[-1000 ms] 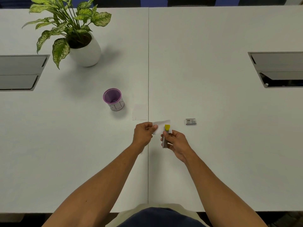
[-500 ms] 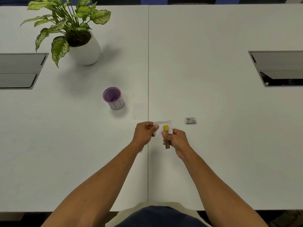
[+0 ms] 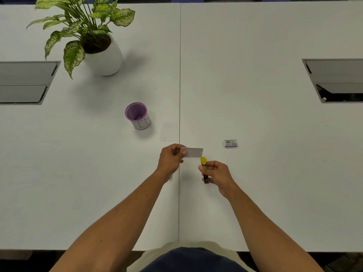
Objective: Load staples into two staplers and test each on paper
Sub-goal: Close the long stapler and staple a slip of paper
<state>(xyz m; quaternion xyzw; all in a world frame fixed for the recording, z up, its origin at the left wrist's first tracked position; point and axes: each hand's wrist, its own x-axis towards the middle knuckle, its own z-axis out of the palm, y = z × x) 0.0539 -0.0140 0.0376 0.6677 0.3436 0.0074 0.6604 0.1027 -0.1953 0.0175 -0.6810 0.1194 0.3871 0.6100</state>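
Head camera is looking down at a white table (image 3: 255, 183) with a thin seam running down its middle. Far on the left, a grey hatch (image 3: 25, 82) is sitting flat in the table top. Next to it, a leafy plant (image 3: 82, 22) is growing in a round white pot (image 3: 105, 59). Closer in, a purple cup (image 3: 137, 115) is standing upright with a white label around its bottom. Just right of the cup, a pale sheet of paper (image 3: 169, 131) is lying flat beside the seam.

Near the seam, the left hand (image 3: 170, 159) is pinching a small paper slip (image 3: 193, 152) by its left end, with the fingers curled and the thumb on top. The slip is being held out flat toward the right. Just under its right end, the stapler (image 3: 204, 169) is pointing its yellow tip up at the slip, very close to it; whether they are touching is too hard to tell. The right hand (image 3: 216, 173) is gripping the dark body of the stapler, fingers curled around it.

Further right, a small box of staples (image 3: 231, 143) is lying on the table, apart from both hands. Far on the right, another grey hatch (image 3: 335, 79) is sitting in the table with its flap partly open.
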